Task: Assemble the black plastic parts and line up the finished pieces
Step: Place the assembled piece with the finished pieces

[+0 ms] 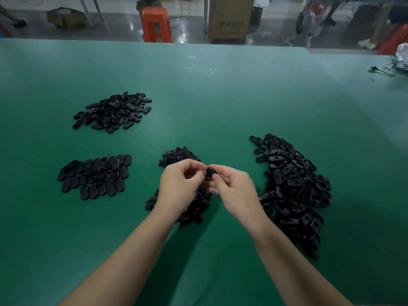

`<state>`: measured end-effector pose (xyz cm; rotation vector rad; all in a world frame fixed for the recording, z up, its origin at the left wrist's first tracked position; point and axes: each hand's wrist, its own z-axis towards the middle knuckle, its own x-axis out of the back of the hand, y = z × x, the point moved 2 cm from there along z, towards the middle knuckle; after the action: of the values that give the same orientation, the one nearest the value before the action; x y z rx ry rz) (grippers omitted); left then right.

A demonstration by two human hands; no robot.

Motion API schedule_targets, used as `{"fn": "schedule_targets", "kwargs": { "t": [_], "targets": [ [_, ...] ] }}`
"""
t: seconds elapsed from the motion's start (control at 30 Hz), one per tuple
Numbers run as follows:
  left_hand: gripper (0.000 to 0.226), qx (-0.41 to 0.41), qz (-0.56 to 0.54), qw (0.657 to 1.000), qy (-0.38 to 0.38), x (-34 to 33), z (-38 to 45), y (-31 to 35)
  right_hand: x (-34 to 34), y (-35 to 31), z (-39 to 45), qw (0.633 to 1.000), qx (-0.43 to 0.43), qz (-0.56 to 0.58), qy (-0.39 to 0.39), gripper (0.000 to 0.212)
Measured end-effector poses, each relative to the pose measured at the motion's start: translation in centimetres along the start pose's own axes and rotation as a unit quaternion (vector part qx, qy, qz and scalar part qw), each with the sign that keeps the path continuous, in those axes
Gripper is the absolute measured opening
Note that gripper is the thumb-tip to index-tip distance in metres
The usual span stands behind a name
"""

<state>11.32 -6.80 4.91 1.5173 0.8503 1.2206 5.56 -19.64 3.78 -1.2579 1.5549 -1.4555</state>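
Hands meet above the near middle of the green table (220,96). The left hand (180,184) has its fingers curled, fingertips pressed against a small black plastic part (211,172); the right hand (234,186) pinches the same part between thumb and curled fingers. What else the left hand may enclose cannot be told.

Directly beneath the hands lies a heap of small round pieces (176,156), partly hidden by the wrists. To the right, a long pile of oval slotted parts (291,184) stretches from mid table towards the near edge. To the left, flat oval pieces lie side by side in overlapping rows (95,176). Farther left and away, a loose mound of oval pieces (113,111) sits apart.

Beyond the table's far edge stand an orange stool (155,24) and a cardboard box (229,18).
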Motion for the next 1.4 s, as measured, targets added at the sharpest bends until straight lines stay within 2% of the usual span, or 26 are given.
{"fn": "schedule_targets", "kwargs": {
  "t": [0.27,0.5,0.67,1.1,1.23,1.4],
  "targets": [
    [0.022,0.004,0.047,0.999,-0.010,0.6,0.6,0.2,0.1,0.2,0.0,0.998,0.012,-0.056,0.004,0.035],
    [0.026,-0.033,0.128,0.991,0.007,1.3,1.0,0.3,0.7,-0.5,0.0,1.000,0.017,0.018,-0.014,0.025],
    [0.009,0.027,-0.040,0.995,-0.081,1.3,0.8,0.1,0.9,-1.2,-0.3,0.995,0.007,0.091,-0.044,0.026],
    [0.009,0.015,0.068,0.996,-0.061,1.0,0.3,0.2,1.2,-1.5,0.2,0.998,0.012,0.023,-0.059,0.026],
    [0.011,0.017,0.067,0.996,-0.055,0.7,0.4,-0.1,1.2,-1.7,0.2,0.997,0.005,0.007,-0.075,0.019],
    [0.012,0.021,0.065,0.997,-0.042,0.4,0.2,-0.6,1.1,-1.7,0.4,0.997,0.000,-0.013,-0.073,0.022]
  ]
}}
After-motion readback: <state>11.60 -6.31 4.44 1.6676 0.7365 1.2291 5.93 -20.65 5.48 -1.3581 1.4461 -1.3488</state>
